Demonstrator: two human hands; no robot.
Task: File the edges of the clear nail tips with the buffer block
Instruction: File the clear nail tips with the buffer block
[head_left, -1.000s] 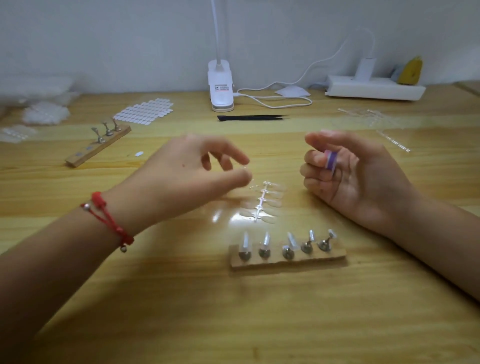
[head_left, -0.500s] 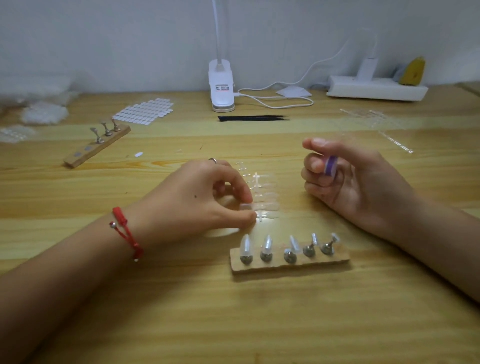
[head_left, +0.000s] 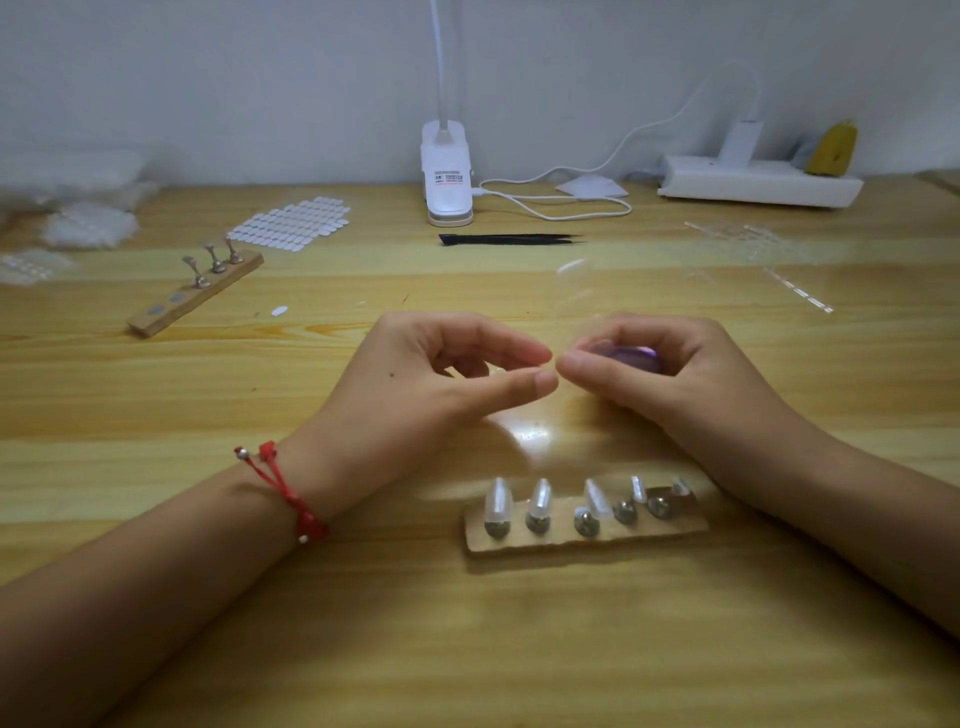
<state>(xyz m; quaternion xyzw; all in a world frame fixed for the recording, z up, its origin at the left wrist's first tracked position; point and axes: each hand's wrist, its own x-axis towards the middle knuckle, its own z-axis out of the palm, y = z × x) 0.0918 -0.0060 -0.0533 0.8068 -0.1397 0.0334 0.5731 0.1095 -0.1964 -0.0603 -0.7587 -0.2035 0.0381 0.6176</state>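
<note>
A pale, streaky-grained wooden table (head_left: 363, 649) is stretching back to a plain white wall (head_left: 208, 78). Close to the viewer a small wooden stand (head_left: 587, 538) is lying flat, carrying a row of five metal pegs. Clear nail tips (head_left: 497, 501) are sitting upright on those pegs, glossy and tapered.

Just behind the stand the two hands are hovering close together, thumb tips almost touching. The left hand (head_left: 431, 379), with a red cord bracelet (head_left: 283, 488) at the wrist, is curling its fingers loosely. Its forefinger and thumb are reaching out with a narrow gap between them. The right hand (head_left: 675, 379) is wrapping its fingers round the buffer block (head_left: 631, 356), a purple, rounded piece peeking out under the forefinger.

Above the meeting fingertips a clear strip (head_left: 571, 291) is showing only as a see-through smear, and it is too blurred to tell which hand is pinching it.

Far behind the stand a white clip lamp (head_left: 447, 176) is standing by the wall, with slim black tweezers (head_left: 509, 239) lying in front of it. Behind the stand to the left, a second wooden bar (head_left: 195, 293) is holding three bare pegs, and a sheet of white oval stickers (head_left: 291, 221) is lying beyond it. Behind the stand to the right, a white power strip (head_left: 758, 182) is sitting by the wall.
</note>
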